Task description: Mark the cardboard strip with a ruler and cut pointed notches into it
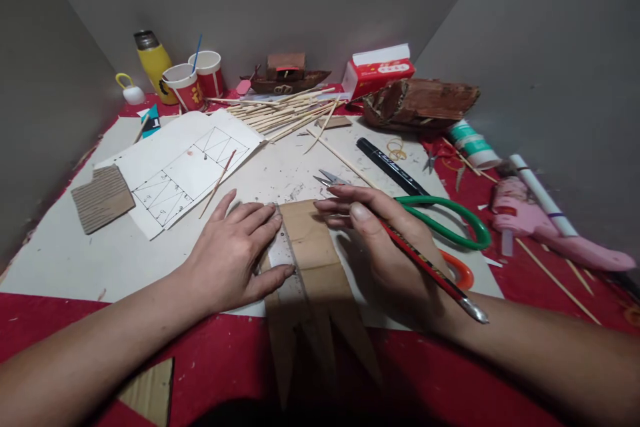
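Note:
My left hand (240,250) lies with fingers stretched out, pressing a clear ruler (290,270) onto a strip of brown cardboard (313,233). The strip's near end is cut into long points over the red cloth. My right hand (390,233) holds a red and black pencil (430,267) in the crook of the thumb, its silver end pointing back toward me. The fingertips hover at the strip's right edge; whether they touch it I cannot tell. Scissors with a green handle (480,233) and an orange handle (463,270) lie partly hidden under this hand.
Behind are a drawn plan (175,177), wooden sticks (280,110), a black marker (390,163), two cardboard boats (420,103) (293,83), paper cups (185,87) and a yellow bottle (155,67). A pink glue gun (520,207) lies right, corrugated cardboard (103,200) left.

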